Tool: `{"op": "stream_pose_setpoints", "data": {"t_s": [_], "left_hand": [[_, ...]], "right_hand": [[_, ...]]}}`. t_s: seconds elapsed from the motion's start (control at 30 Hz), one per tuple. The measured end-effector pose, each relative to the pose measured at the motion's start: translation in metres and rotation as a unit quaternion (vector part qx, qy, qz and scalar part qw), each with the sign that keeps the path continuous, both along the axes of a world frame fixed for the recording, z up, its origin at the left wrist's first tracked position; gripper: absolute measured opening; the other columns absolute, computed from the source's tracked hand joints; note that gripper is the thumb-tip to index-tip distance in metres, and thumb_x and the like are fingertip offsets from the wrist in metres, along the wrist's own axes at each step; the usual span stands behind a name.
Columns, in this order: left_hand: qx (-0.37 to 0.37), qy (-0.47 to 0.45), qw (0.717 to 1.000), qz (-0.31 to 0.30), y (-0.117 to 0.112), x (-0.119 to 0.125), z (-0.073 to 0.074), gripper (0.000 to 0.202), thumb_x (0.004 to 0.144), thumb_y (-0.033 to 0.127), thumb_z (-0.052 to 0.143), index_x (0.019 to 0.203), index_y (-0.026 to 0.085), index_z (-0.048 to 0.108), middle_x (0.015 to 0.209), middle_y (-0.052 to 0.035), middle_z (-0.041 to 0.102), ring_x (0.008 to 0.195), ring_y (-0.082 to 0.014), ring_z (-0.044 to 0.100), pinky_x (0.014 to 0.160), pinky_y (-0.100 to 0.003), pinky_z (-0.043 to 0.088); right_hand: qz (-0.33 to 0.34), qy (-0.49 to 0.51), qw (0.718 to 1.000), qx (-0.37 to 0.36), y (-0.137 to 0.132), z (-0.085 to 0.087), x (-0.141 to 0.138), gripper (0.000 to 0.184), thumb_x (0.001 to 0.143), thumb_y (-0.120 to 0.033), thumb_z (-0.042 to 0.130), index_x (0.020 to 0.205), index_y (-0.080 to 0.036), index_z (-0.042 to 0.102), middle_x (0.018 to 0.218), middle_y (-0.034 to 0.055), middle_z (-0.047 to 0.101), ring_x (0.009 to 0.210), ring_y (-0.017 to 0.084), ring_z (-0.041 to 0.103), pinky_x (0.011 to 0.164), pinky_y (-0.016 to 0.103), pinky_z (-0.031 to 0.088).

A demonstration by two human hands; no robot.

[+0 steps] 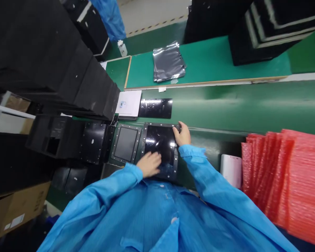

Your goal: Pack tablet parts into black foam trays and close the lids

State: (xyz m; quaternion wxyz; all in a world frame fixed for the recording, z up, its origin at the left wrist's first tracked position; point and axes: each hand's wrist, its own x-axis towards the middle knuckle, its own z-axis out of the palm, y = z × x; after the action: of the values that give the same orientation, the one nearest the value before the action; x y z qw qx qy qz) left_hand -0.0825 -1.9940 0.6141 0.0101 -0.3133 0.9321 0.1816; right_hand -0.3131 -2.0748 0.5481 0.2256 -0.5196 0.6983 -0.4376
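Observation:
A black rectangular panel (161, 140) with a glossy curved-looking surface and a riveted dark frame lies on the green bench in front of me. My left hand (150, 164) rests flat on its lower left part, fingers stretched out. At the panel's upper right corner, my right hand (183, 134) grips the edge, thumb on top and fingers around the outer side. Just left of it lies a similar framed panel (125, 143) with a dull grey face. Beyond these are a glossy black sheet (155, 108) and a white paper (128, 103).
Black foam trays (76, 77) stand in tall stacks at left. Pink bubble bags (296, 175) and a white roll (231, 170) sit at right. Silvery bags (168, 63) lie on the raised green shelf (204, 59). A cardboard box (23, 210) is at lower left.

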Motion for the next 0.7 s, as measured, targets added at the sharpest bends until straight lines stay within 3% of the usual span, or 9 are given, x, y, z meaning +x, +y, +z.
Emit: {"op": "stream_pose_setpoints", "data": {"t_s": [0.03, 0.1, 0.27, 0.4, 0.5, 0.53, 0.6, 0.63, 0.7], "left_hand": [[-0.006, -0.001, 0.998, -0.063, 0.02, 0.008, -0.005, 0.039, 0.085, 0.035, 0.058, 0.12, 0.017, 0.06, 0.127, -0.0103, 0.062, 0.125, -0.0242, 0.05, 0.106, -0.04, 0.035], [-0.016, 0.001, 0.991, -0.132, 0.046, 0.024, -0.018, 0.03, 0.09, 0.029, 0.05, 0.115, 0.02, 0.063, 0.119, -0.0059, 0.068, 0.116, -0.019, 0.058, 0.1, -0.035, 0.041], [-0.021, 0.025, 0.984, -0.173, 0.043, 0.036, -0.036, 0.03, 0.093, 0.024, 0.044, 0.115, 0.024, 0.065, 0.118, -0.0026, 0.068, 0.111, -0.015, 0.061, 0.092, -0.03, 0.044], [0.011, 0.059, 0.983, -0.175, 0.034, 0.029, -0.033, 0.031, 0.094, 0.025, 0.042, 0.116, 0.024, 0.064, 0.126, -0.0036, 0.063, 0.12, -0.0155, 0.054, 0.101, -0.03, 0.039], [0.054, 0.118, 0.979, -0.155, 0.023, 0.046, -0.026, 0.03, 0.09, 0.033, 0.049, 0.113, 0.023, 0.065, 0.128, -0.0065, 0.061, 0.123, -0.0199, 0.051, 0.105, -0.035, 0.038], [0.068, 0.139, 0.981, -0.116, 0.016, 0.061, -0.025, 0.031, 0.088, 0.035, 0.051, 0.113, 0.023, 0.065, 0.129, -0.0079, 0.06, 0.124, -0.0218, 0.05, 0.105, -0.037, 0.038], [0.089, 0.158, 0.982, 0.044, -0.002, 0.102, -0.028, 0.035, 0.086, 0.036, 0.054, 0.116, 0.02, 0.062, 0.131, -0.012, 0.056, 0.125, -0.0257, 0.048, 0.106, -0.043, 0.038], [0.096, 0.151, 0.971, 0.156, -0.014, 0.124, -0.032, 0.038, 0.085, 0.034, 0.053, 0.118, 0.018, 0.06, 0.133, -0.0146, 0.054, 0.127, -0.0274, 0.046, 0.107, -0.046, 0.037], [0.108, 0.104, 0.924, 0.352, -0.034, 0.163, -0.042, 0.043, 0.084, 0.028, 0.052, 0.125, 0.013, 0.055, 0.139, -0.0208, 0.046, 0.132, -0.0316, 0.04, 0.108, -0.05, 0.034]], "right_hand": [[0.011, 0.052, 0.998, -0.019, 0.0, 0.004, 0.001, 0.042, 0.084, -0.036, 0.051, 0.119, -0.015, 0.056, 0.119, 0.0172, 0.059, 0.112, 0.03, 0.052, 0.098, 0.05, 0.04], [0.067, 0.137, 0.987, -0.058, 0.001, 0.012, 0.005, 0.035, 0.085, -0.03, 0.049, 0.115, -0.015, 0.061, 0.118, 0.0164, 0.061, 0.114, 0.03, 0.051, 0.099, 0.05, 0.04], [0.254, 0.219, 0.935, -0.11, 0.001, 0.009, 0.024, 0.032, 0.084, -0.015, 0.043, 0.1, -0.019, 0.07, 0.105, 0.0101, 0.068, 0.103, 0.024, 0.059, 0.093, 0.043, 0.047], [0.259, 0.247, 0.932, -0.058, -0.003, 0.005, 0.035, 0.033, 0.082, -0.016, 0.045, 0.101, -0.021, 0.07, 0.107, 0.0077, 0.069, 0.106, 0.025, 0.058, 0.094, 0.045, 0.047], [0.231, 0.288, 0.929, 0.01, 0.0, 0.022, 0.047, 0.038, 0.078, -0.015, 0.045, 0.107, -0.02, 0.069, 0.116, 0.0079, 0.066, 0.115, 0.028, 0.054, 0.1, 0.048, 0.043], [0.224, 0.303, 0.926, 0.029, 0.004, 0.03, 0.053, 0.041, 0.076, -0.015, 0.046, 0.11, -0.018, 0.068, 0.12, 0.0087, 0.064, 0.118, 0.029, 0.052, 0.102, 0.049, 0.042], [0.212, 0.328, 0.919, 0.062, 0.024, 0.044, 0.067, 0.046, 0.074, -0.013, 0.045, 0.116, -0.015, 0.066, 0.127, 0.0101, 0.06, 0.119, 0.029, 0.052, 0.104, 0.049, 0.042], [0.206, 0.337, 0.915, 0.077, 0.04, 0.049, 0.075, 0.047, 0.074, -0.013, 0.045, 0.117, -0.015, 0.065, 0.129, 0.0103, 0.059, 0.118, 0.029, 0.053, 0.103, 0.048, 0.043], [0.197, 0.354, 0.908, 0.11, 0.084, 0.054, 0.094, 0.048, 0.076, -0.013, 0.043, 0.119, -0.017, 0.065, 0.13, 0.0096, 0.058, 0.115, 0.028, 0.056, 0.099, 0.046, 0.047]]}}
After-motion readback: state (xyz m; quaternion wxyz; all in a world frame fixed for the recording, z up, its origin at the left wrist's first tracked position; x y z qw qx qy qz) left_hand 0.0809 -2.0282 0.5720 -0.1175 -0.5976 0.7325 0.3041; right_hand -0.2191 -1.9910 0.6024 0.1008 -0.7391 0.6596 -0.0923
